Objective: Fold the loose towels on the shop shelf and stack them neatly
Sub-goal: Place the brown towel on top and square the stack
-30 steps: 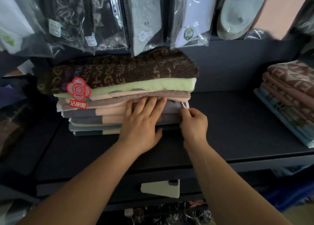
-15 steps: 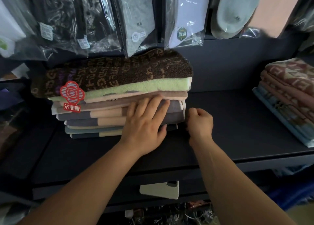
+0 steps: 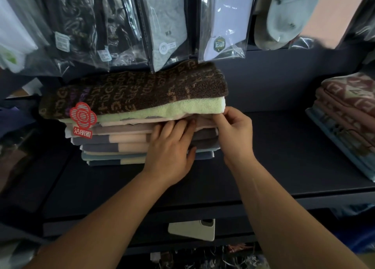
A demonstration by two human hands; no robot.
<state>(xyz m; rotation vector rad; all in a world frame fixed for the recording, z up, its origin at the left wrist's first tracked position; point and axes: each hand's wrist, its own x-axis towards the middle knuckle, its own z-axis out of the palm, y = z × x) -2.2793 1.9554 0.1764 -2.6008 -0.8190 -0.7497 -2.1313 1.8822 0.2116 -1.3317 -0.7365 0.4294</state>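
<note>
Towels in a folded stack (image 3: 113, 142) of grey, peach and blue stripes, with a brown lettered terry towel (image 3: 142, 90) on top, sit on my dark shop shelf (image 3: 284, 157). My left hand (image 3: 170, 153) lies flat on the stack's front, fingers straight and released. My right hand (image 3: 236, 131) has its fingers pinching the pale pink towel (image 3: 146, 120) at its corner, just under the light green towel (image 3: 192, 107).

A dark shelf (image 3: 274, 167) carries one towel stack (image 3: 113, 138) and, well apart rightward, a second stack (image 3: 349, 116).

Red tag (image 3: 83, 119) on towel stack (image 3: 125, 138) reads 洁丽雅; green label (image 3: 218, 44) on sock packet (image 3: 225, 15), 运动.
</note>
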